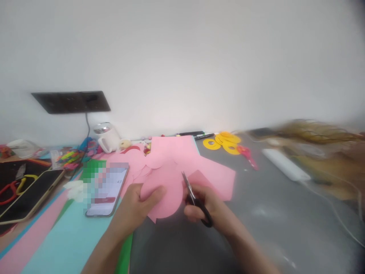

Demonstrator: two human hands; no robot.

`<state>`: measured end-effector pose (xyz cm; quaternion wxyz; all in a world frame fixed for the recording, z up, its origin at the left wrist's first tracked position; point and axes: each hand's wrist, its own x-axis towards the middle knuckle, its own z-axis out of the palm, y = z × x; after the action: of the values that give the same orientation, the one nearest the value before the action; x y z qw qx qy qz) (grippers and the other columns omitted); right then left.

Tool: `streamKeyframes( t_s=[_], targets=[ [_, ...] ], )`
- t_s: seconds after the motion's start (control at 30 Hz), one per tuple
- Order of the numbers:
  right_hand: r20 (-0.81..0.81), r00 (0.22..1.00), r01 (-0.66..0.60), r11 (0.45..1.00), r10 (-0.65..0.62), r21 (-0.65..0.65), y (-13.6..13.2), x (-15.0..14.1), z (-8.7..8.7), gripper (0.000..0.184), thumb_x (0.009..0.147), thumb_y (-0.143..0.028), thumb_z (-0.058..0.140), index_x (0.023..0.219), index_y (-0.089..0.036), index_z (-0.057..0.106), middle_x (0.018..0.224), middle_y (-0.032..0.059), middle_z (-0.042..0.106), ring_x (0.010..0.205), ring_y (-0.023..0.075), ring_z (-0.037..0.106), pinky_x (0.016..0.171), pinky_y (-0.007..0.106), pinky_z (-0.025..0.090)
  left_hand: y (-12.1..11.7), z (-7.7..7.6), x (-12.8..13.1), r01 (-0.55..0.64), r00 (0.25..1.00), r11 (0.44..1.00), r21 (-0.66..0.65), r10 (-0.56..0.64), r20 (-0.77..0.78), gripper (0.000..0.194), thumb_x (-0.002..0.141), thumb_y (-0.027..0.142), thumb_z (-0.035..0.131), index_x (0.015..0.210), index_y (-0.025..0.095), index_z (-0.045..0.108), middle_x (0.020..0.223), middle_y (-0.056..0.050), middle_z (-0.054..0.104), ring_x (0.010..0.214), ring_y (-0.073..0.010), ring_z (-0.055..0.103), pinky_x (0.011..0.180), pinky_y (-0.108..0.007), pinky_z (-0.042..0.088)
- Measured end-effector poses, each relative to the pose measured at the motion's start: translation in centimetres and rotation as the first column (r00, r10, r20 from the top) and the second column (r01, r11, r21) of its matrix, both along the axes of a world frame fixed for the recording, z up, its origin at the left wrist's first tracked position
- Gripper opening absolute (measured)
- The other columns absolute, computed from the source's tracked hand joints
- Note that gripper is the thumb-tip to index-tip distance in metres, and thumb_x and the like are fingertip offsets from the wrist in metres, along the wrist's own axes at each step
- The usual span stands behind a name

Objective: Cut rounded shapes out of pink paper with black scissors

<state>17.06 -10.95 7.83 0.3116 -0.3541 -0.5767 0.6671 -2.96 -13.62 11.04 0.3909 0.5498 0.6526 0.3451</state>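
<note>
"What does my head view give you for the two hands?"

"My left hand (134, 203) has its fingers closed on one rounded pink cutout (168, 192), thumb on top, just above the near middle of the surface (176, 247). My right hand (207, 203) has its fingers curled around one pair of black-handled scissors (196, 199). The tip is just beside the cutout's right edge; I can't tell whether they touch."

"How are the blades?"

"They look nearly together, pointing far and slightly left."

"And what can you count around them?"

"Two phones on the left: one lit phone (110, 190) on pale blue paper (68, 236), and one dark phone (32, 196) farther left. One white mug (110, 139) sits at the far left, below one black wall panel (71, 102)."

"The far side and right?"

"More pink paper (209, 169) spreads beyond my hands; the sheets overlap, so I can't count them. I see several yellow rings (211, 144) at the far right, overlapping, with one blurred pink object (248, 156) beside them. One white block (285, 165) lies farther right."
</note>
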Motion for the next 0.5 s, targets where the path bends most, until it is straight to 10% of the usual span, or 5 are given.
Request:
streamKeyframes(
  t_s=[0.5],
  targets=[
    [-0.103, 0.978, 0.190, 0.979, -0.182, 0.077, -0.1, -0.8, 0.9, 0.044, 0.061, -0.051, 0.078, 0.078, -0.019, 0.053, 0.067, -0.0025, 0.051, 0.059, 0.0119, 0.047, 0.054, 0.025, 0.041, -0.1, -0.6, 1.7, -0.025, 0.980, 0.999, -0.036, 0.032, 0.197, 0.045, 0.077, 0.051, 0.059, 0.053, 0.014, 0.060, 0.044, -0.005, 0.060, 0.043, -0.0149, 0.054, 0.042, -0.024, 0.038]
  ],
)
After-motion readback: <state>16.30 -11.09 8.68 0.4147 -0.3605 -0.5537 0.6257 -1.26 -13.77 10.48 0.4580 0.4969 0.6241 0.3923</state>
